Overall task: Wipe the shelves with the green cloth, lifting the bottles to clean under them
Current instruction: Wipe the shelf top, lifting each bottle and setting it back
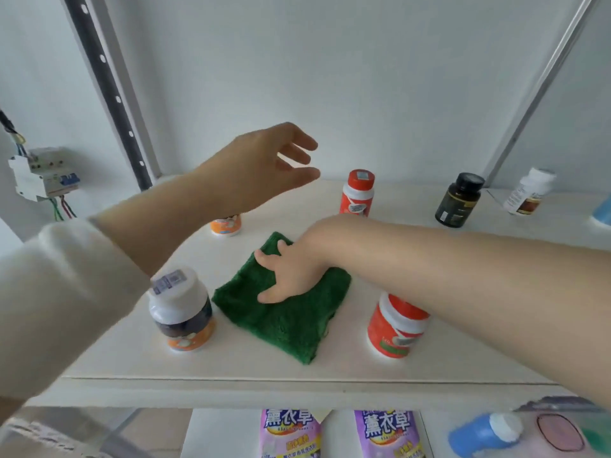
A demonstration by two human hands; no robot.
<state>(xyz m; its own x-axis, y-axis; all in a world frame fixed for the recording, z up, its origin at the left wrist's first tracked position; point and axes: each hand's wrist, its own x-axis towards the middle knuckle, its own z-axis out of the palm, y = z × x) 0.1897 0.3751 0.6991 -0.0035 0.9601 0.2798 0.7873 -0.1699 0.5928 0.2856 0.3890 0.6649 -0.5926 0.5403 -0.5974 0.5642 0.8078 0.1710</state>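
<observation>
A folded green cloth (287, 315) lies on the pale shelf (231, 368). My right hand (291, 272) presses flat on the cloth with fingers spread. My left hand (261, 166) hovers in the air above the shelf, fingers loosely spread and holding nothing. Under its wrist an orange-labelled bottle (226, 224) is mostly hidden. A white-capped dark bottle with an orange label (182, 312) stands left of the cloth. An orange bottle with a white cap (395, 328) stands to the right of it, under my forearm. A red-capped white bottle (358, 193) stands further back.
A black bottle (459, 200) and a white bottle (529, 191) stand at the back right. A perforated black upright (109, 90) rises at the left, with an electrical breaker (43, 173) on the wall beside it. Below the shelf are purple pouches (291, 431) and a blue bottle (482, 434).
</observation>
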